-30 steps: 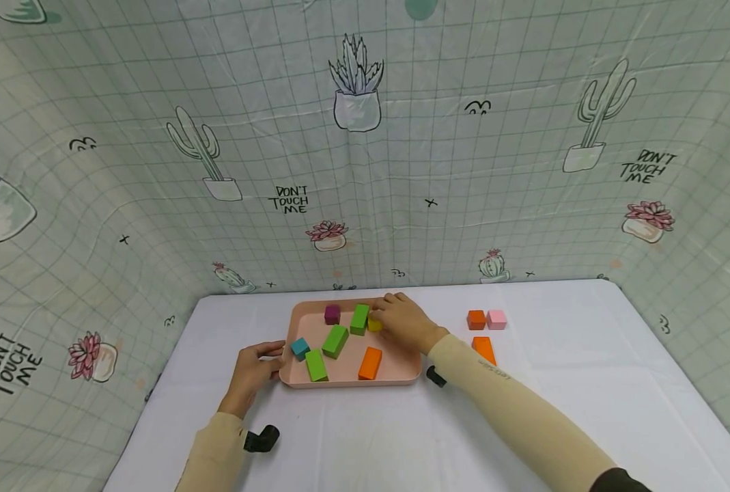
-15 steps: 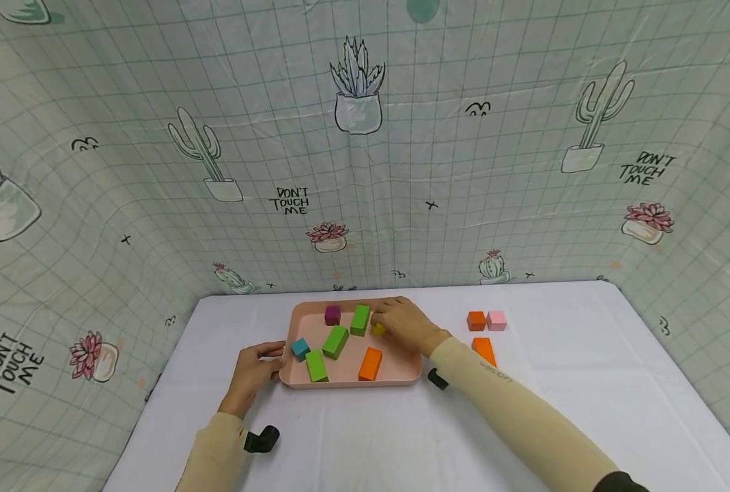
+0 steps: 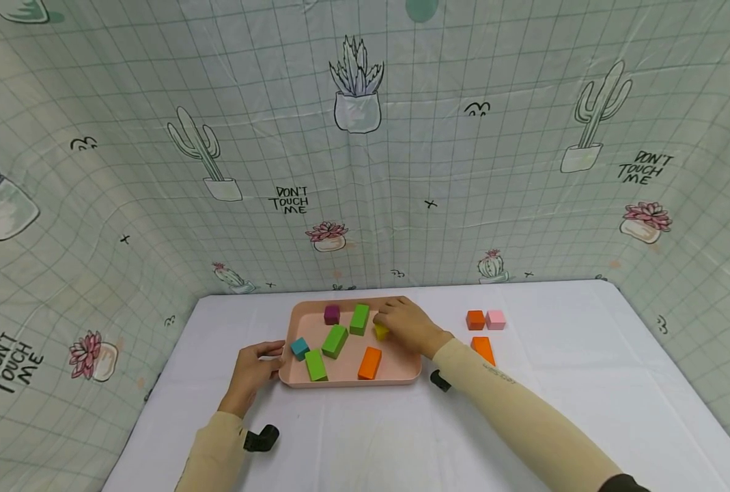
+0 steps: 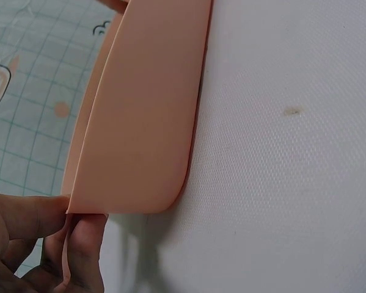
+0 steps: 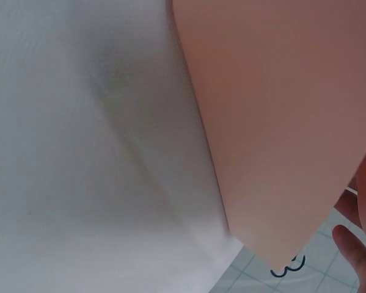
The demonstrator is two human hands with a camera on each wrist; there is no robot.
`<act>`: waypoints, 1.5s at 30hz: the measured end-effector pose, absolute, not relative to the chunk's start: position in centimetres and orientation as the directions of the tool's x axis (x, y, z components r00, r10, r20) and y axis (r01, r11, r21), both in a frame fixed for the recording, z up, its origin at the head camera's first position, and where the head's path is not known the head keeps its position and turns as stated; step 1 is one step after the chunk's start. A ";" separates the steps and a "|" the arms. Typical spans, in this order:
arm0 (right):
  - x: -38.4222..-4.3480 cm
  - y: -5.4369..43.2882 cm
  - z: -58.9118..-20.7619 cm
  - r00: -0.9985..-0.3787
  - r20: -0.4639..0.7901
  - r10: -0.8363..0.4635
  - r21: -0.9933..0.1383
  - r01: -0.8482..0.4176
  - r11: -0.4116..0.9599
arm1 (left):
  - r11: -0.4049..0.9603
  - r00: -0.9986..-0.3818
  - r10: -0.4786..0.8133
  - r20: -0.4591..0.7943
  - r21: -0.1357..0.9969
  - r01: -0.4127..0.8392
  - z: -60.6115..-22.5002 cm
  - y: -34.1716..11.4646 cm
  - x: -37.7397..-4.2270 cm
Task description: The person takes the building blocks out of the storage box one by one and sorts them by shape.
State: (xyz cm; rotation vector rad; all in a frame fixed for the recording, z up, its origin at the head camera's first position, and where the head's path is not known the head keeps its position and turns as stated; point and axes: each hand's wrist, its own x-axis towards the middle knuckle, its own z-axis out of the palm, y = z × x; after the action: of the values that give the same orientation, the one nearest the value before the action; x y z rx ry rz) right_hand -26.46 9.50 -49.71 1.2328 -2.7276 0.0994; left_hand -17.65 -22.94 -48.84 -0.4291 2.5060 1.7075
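A pink tray (image 3: 340, 372) lies on the table, holding several coloured blocks. My left hand (image 3: 254, 372) pinches its left rim between thumb and fingers, as the left wrist view shows at the tray's corner (image 4: 140, 152). Over the tray's right part, my right hand (image 3: 409, 322) grips a yellow block (image 3: 381, 333), partly hidden under the fingers. Left of it are a green block (image 3: 359, 320), a second green block (image 3: 335, 341) and a purple cube (image 3: 332, 314). In the right wrist view, the tray wall hides the block, and only some fingers (image 5: 354, 247) show.
Inside the tray also lie a blue cube (image 3: 300, 348), a third green block (image 3: 316, 365) and an orange block (image 3: 369, 363). Right of the tray, an orange-red cube (image 3: 475, 320), a pink cube (image 3: 496, 319) and another orange block (image 3: 483, 350) lie on the white table (image 3: 352, 444).
The yellow block has shifted slightly right and toward me with my right hand, away from the nearby green block. My left hand has stayed at the tray's rim.
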 end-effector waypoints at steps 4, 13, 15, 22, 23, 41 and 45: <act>-26.2 10.1 -49.4 -0.634 0.193 -0.749 0.013 -0.761 0.648 | 0.337 -0.957 -0.181 -0.228 0.899 -0.279 -48.8 -23.0 -17.6; -25.2 12.6 -47.8 -0.619 0.359 -0.698 -0.016 -0.752 0.659 | 0.342 -0.955 -0.185 -0.233 0.895 -0.285 -48.8 -23.0 -17.4; -24.9 13.4 -47.4 -0.631 0.381 -0.676 -0.034 -0.741 0.671 | 0.345 -0.955 -0.186 -0.231 0.895 -0.283 -48.7 -23.0 -17.4; -24.3 16.6 -47.0 -0.666 0.449 -0.596 -0.076 -0.693 0.717 | 0.345 -0.955 -0.186 -0.230 0.895 -0.283 -48.6 -23.0 -17.4; -24.2 17.0 -47.0 -0.670 0.456 -0.585 -0.084 -0.687 0.722 | 0.345 -0.955 -0.186 -0.229 0.895 -0.282 -48.6 -23.1 -17.4; -21.9 26.1 -47.0 -0.787 0.483 -0.383 -0.206 -0.528 0.824 | 0.336 -0.957 -0.178 -0.227 0.900 -0.277 -48.6 -22.9 -17.5; -21.6 28.1 -47.3 -0.806 0.481 -0.346 -0.217 -0.491 0.844 | 0.335 -0.957 -0.178 -0.230 0.900 -0.278 -48.5 -22.9 -17.4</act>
State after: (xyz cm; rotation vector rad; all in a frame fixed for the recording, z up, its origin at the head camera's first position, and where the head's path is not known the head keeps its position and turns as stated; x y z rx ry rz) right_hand -21.55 28.06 -47.30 0.6197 -2.5913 0.4647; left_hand -17.44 -22.90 -48.52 -0.4266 2.4925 1.7084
